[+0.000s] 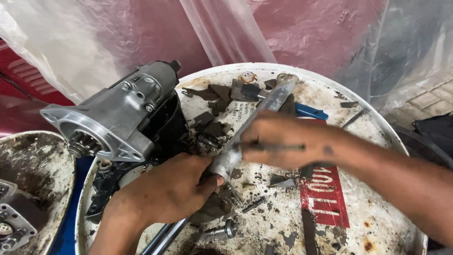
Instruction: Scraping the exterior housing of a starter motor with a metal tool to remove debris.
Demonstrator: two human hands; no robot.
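Note:
My left hand (167,191) grips the lower end of a long grey metal wrench (264,108) that lies slantwise over a white drum lid (377,222). My right hand (283,141) is blurred and crosses above the wrench's middle, fingers curled around a thin dark rod or tool (278,147). A grey starter motor (118,113) rests on a black block at the lid's left edge, just above my left hand. The wrench's far end reaches the lid's back rim.
Loose bolts (222,230), a small screw (253,205), dark gasket scraps (212,94) and a blue-handled tool (311,112) litter the lid. A second rusty drum lid (33,156) with metal parts sits at left. Plastic sheeting hangs behind.

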